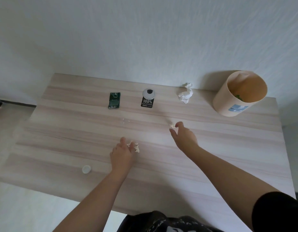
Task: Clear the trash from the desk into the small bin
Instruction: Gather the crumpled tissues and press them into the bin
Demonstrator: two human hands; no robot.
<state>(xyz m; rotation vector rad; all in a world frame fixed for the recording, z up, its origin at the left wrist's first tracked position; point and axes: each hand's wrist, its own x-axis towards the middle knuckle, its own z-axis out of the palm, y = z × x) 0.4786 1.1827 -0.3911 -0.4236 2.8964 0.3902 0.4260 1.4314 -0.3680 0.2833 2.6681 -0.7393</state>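
On the pale wooden desk [61,131], my left hand [122,152] rests at the middle with its fingers curled over small white scraps [136,148]. My right hand [183,136] reaches forward, thumb and forefinger apart around a tiny cream scrap [172,125]. A few crumbs [125,120] lie further left. A crumpled white tissue [186,93], a dark green wrapper [114,100] and a black-and-white label [148,98] lie along the far side. The small beige bin [228,104] stands at the far right, something green inside it.
A white bottle cap [86,169] sits near the desk's front left. The desk's far edge meets a pale wall [145,39]. Light floor [27,206] shows past the left and front edges. My dark clothing [161,221] fills the bottom.
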